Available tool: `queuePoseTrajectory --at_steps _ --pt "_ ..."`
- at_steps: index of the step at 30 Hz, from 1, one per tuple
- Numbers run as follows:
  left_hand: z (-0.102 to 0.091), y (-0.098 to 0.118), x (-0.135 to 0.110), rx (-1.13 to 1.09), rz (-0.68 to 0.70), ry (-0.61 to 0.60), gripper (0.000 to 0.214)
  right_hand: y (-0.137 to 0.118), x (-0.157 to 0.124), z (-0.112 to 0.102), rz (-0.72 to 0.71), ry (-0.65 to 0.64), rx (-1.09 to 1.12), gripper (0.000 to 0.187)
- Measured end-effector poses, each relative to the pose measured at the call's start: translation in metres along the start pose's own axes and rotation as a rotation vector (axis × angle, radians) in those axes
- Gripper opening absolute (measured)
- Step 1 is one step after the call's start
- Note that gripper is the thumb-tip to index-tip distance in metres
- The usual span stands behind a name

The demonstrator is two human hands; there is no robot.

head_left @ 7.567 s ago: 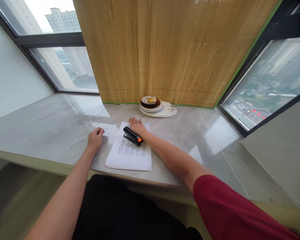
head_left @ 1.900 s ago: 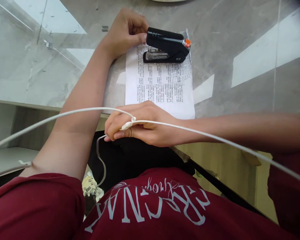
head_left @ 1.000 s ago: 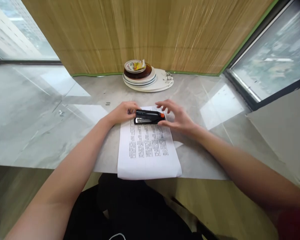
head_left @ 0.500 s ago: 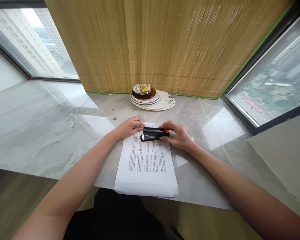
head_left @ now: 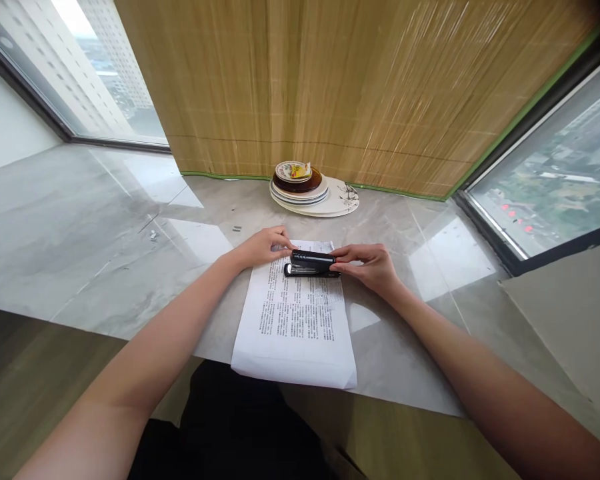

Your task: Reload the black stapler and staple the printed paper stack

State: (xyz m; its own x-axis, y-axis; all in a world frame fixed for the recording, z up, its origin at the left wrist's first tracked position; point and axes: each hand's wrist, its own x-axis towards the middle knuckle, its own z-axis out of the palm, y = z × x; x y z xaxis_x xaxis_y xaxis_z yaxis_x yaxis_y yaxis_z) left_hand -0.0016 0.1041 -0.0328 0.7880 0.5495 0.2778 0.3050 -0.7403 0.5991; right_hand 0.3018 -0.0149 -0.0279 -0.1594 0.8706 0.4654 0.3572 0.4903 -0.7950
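A black stapler (head_left: 312, 259) lies crosswise over the far part of a printed paper sheet (head_left: 295, 360). Its upper arm is raised from its base, leaving a gap at the left end. My right hand (head_left: 373, 265) grips the stapler's right end between thumb and fingers. At the opposite end, my left hand (head_left: 267, 247) has thumb and fingertips pinched together against the tip of the upper arm. The sheet's near edge reaches the counter's front edge and bends there.
Stacked plates (head_left: 300, 193) with a small yellow packet (head_left: 301, 171) on top stand at the back, before a bamboo blind (head_left: 320, 87). Staple strips (head_left: 237, 229) and a small silvery bit (head_left: 153, 235) lie left on the grey marble counter (head_left: 105, 267). Windows flank both sides.
My right fingers have shifted on the stapler's right end, covering its red part. My left fingertips have drawn closer together at the other end. The view has tilted slightly.
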Motion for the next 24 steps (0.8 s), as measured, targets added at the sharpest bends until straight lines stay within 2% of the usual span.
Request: queuePoseTrajectory --at_steps 9,14,16,19,22,24 --pt "0.002 -0.006 0.001 -0.08 -0.04 0.059 0.019 -0.006 0.002 0.001 -0.075 -0.031 -0.053 0.029" --pt "0.001 -0.006 0.001 -0.056 -0.046 0.04 0.022 -0.011 0.001 0.006 -0.062 -0.069 -0.007 0.024" --pt "0.001 -0.006 0.001 -0.047 -0.045 0.031 0.023 -0.013 0.001 0.011 -0.031 -0.131 0.011 0.037" --pt "0.001 -0.005 0.001 -0.044 -0.047 0.031 0.023 -0.015 0.001 0.019 -0.014 -0.244 -0.116 0.056" --pt "0.001 -0.003 0.002 -0.036 -0.046 0.03 0.022 -0.016 -0.001 0.022 -0.015 -0.27 -0.254 0.046" --pt "0.001 0.0 0.003 -0.026 -0.055 0.084 0.022 -0.019 -0.003 0.021 -0.042 -0.217 -0.263 0.033"
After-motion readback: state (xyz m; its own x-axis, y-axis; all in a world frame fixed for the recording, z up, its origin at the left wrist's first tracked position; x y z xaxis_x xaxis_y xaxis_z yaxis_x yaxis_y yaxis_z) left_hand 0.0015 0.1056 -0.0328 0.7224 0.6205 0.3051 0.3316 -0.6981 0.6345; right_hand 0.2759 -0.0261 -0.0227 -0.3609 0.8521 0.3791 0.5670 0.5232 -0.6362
